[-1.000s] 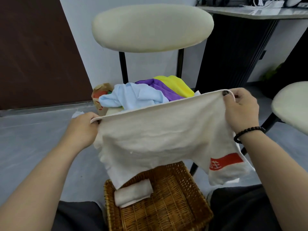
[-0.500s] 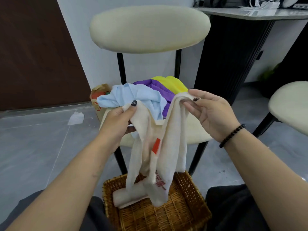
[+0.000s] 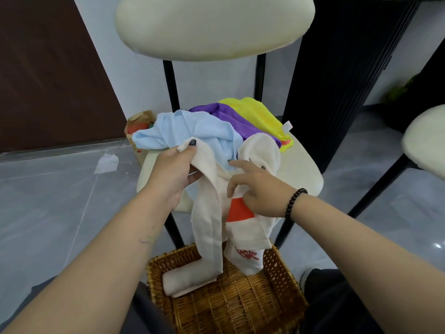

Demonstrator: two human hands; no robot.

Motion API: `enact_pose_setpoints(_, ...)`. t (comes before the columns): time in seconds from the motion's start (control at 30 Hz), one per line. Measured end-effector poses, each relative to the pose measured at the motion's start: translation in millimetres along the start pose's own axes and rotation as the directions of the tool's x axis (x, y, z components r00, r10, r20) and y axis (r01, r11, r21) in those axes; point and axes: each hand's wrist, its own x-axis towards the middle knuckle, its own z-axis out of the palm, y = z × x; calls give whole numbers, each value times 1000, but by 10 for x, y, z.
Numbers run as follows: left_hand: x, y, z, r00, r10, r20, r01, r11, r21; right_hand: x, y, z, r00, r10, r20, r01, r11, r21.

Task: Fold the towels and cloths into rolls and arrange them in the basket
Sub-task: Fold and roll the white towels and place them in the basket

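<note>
Cream terry towel: a soft cream cotton towel with a red rectangular patch and red printed characters (image 3: 243, 210) hung folded lengthwise in the air, in front of the chair and above the basket, its lower ends dangling into the basket opening.
Left hand: the left hand (image 3: 172, 172) pinched an upper corner of the towel between thumb and curled fingers, the dark-painted thumbnail on top.
Right hand: the right hand (image 3: 257, 189) lay against the towel's middle just above the red patch, fingers loosely curled and gathering the fabric; whether they fully clasped it could not be told.
Handling: the towel was judged light, limp and non-slippery; it would sag and twist unless held by two corners or along a folded edge. The recommended hold was the top hem at both ends, to keep the layers aligned before rolling.
Basket: a square woven wicker basket (image 3: 286, 278) stood on the floor between the person's knees.
Basket contents: one rolled cream towel (image 3: 183, 280) lay at the left side; the remaining floor of the basket was visible weave.
Chair seat: a cream upholstered chair with black metal legs (image 3: 303, 169) held the unfolded pile.
Pile contents: a light blue cloth (image 3: 192, 131), a purple cloth (image 3: 231, 116) and a yellow cloth (image 3: 257, 112) lay heaped together, touching.
Progress: judged early; one roll done, one towel in hand, three cloths waiting.
</note>
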Motion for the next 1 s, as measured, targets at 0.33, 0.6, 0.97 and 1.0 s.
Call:
enact_pose_setpoints(0.33, 28, -22, -84, 1000, -27, 0, 27, 999, -21, -114, 197, 27, 961, -61, 271, 144, 942, -302)
enact_pose_setpoints(0.6, -56, -10, -95, 998, -15, 58, 16, 1000, -13, -134, 113, -96, 1000, 17, -22, -19, 994, -104)
enact_pose_setpoints(0.97, -254, 11, -46, 972, 59, 226, -58, 998, -9, -383, -246, -344, 909, 60, -412, 148, 879, 454)
enact_pose_setpoints(1.0, -293, 0, -30, 962, 60, 266, -61, 998, -5, -389, -259, -341, 914, 105, -393, 132, 837, 531)
